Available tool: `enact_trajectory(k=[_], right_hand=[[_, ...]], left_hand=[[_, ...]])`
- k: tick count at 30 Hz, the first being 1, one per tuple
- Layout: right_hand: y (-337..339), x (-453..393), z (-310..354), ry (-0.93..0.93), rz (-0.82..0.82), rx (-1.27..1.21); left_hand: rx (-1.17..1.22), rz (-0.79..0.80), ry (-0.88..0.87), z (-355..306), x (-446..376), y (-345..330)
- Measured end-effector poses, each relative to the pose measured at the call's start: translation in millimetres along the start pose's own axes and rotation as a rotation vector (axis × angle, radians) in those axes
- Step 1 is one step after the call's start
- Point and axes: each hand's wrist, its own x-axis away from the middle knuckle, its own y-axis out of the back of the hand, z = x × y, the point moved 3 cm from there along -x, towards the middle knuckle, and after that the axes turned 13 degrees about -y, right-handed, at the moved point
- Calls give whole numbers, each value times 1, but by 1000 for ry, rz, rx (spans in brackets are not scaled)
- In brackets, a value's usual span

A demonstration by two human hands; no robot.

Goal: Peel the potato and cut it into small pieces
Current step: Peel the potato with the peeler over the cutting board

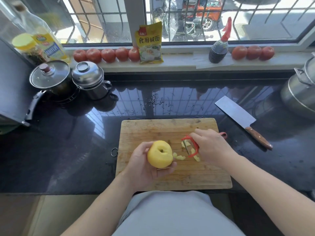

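Yellow packet [150, 43] on windowsill: "食用碱面". Oil bottle [48, 43] label unreadable.

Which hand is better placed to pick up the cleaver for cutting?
The right hand. The cleaver lies right of the cutting board, on its side, though it must first drop the peeler. The left hand holds the potato.

Person seen from above: two bare forearms without sleeves, left hand [144, 167] and right hand [211, 147] free of rings or gloves; torso in a plain pale grey garment [170, 215].
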Motion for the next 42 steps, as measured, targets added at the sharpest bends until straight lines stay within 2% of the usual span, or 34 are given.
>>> enact_trajectory(k=[2, 3, 7, 18, 26, 31, 34, 36, 40, 42], right_hand=[[15, 3, 16, 239, -134, 68], [20, 4, 25, 294, -188, 102], [32, 5, 57, 373, -357, 158], [23, 19, 80, 302, -485, 168], [13, 14, 72, 278, -497, 225], [7, 14, 73, 202, -519, 222], [6, 15, 65, 81, -421, 124], [6, 16, 59, -13, -307, -46], [6, 16, 48, -303, 93, -775], [7, 21, 55, -200, 203, -817]], left_hand=[[-58, -18, 22, 2, -1, 0], [-103, -30, 27, 3, -2, 1], [-225, -63, 20, 8, -3, -4], [-272, -125, 6, 10, 3, -11], [-317, -153, 32, 18, 3, -9], [-326, -238, 16, 18, 1, -9], [-275, -268, -9, 17, 0, -9], [-239, -288, -9, 16, 1, -7], [-214, -289, -14, 16, 2, -5], [-239, -276, -30, 17, 0, -6]])
